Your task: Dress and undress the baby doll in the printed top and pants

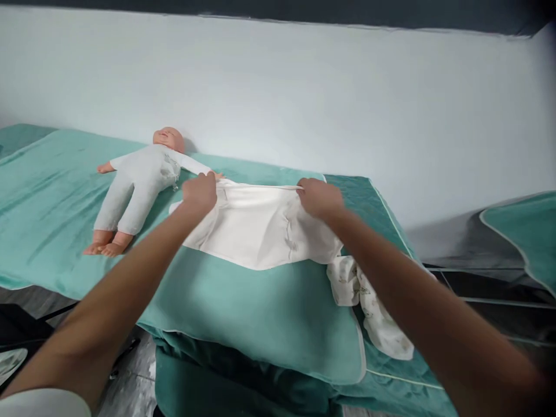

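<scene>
A white baby garment [260, 229] lies spread on a teal bed cover [243, 313]. My left hand [200, 192] is closed on the garment's far left edge. My right hand [319, 198] is closed on its far right edge, and the top edge is stretched taut between them. A baby doll [139, 182] in a pale grey suit lies on its back to the left, its arm almost touching my left hand. A second, patterned white cloth [369, 307] trails off the bed's right side, partly under the garment.
A pale wall [304, 92] runs right behind the bed. Another teal-covered surface [525, 237] stands at the right, with a dark gap between. Grey floor [26, 301] shows at the lower left.
</scene>
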{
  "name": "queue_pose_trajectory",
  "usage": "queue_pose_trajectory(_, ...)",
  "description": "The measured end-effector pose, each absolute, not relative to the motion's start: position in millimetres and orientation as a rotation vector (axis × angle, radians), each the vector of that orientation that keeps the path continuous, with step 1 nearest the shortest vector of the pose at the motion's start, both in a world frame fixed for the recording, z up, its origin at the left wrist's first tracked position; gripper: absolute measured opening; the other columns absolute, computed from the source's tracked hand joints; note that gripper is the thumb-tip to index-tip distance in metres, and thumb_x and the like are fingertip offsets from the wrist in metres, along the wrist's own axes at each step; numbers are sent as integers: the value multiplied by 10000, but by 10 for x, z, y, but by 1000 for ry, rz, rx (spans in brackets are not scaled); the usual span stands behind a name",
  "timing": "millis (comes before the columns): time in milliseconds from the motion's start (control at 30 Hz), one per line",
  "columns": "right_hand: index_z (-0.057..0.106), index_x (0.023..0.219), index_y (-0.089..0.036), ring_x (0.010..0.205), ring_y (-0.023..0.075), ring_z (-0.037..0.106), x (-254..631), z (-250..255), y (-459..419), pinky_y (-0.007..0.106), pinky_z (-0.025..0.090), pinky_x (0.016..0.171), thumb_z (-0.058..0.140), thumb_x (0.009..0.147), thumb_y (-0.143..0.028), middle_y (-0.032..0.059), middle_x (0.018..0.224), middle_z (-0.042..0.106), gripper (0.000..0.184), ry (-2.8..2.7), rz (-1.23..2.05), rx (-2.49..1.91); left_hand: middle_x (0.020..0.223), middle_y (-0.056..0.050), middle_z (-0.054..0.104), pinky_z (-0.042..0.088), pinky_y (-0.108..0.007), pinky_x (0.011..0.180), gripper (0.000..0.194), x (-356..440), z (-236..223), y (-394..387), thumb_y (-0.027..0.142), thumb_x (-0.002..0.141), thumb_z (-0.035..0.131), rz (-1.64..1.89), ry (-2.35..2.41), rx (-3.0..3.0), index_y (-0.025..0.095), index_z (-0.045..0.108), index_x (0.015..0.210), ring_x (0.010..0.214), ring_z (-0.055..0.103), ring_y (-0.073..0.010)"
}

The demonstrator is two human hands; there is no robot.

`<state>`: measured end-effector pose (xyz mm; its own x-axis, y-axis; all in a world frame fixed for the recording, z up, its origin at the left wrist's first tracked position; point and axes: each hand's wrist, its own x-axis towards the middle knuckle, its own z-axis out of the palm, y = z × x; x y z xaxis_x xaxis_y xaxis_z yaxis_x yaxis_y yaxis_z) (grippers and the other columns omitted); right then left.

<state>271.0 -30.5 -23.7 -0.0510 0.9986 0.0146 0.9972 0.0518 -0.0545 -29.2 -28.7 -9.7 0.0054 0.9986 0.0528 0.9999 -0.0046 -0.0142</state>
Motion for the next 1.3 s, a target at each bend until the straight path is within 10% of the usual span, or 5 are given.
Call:
queue_pose_trajectory(267,565,1407,-55,1402,339,482,1923,-1234,-487,480,360,1201,369,1032,-268,212,1495,557,473,-2123,99,-1792,1513,-187,564,441,-450,1161,451,311,-975,-407,162,1010,332,-292,-1970,-2554,96,610,1359,1404,519,-309)
queue_pose_trajectory(400,461,1513,28,1524,382,348,1836,-1325,-340,523,244,1265,396,1045,-371,262,1609,417,619,-1960,62,-2088,1712,-139,333,232,-461,1324,595,324,-1108,-128,271,1049,280,-328,-2141,-2426,62,381,1597,1614,242,-281)
queue_pose_trajectory(633,308,1654,-113,1567,407,249,1969,-1245,-107,597,157,1275,382,1054,-356,171,1730,216,652,-2067,-92,-2041,1775,-103,106,312,-601,1269,704,376,-1112,95,344,1029,299,-389,-2294,-2274,135,169,1688,1658,77,-288)
queue_pose_trajectory(1067,679,1175,-155,1180,270,578,2129,-1215,-826,403,410,1023,461,1072,-334,132,1288,678,300,-2303,-271,-1466,1618,-177,469,318,-531,1255,440,189,-1143,-333,306,1074,344,-565,-1611,-2506,102,625,1345,1529,389,-337)
queue_pose_trajectory(1300,642,820,-179,817,197,604,2492,-1272,-1506,338,396,773,494,1073,-288,43,794,662,312,-2396,-283,-1328,879,-89,706,475,-381,764,409,-157,-1134,-1161,350,1084,376,-413,-1433,-2653,165,682,885,868,651,-237)
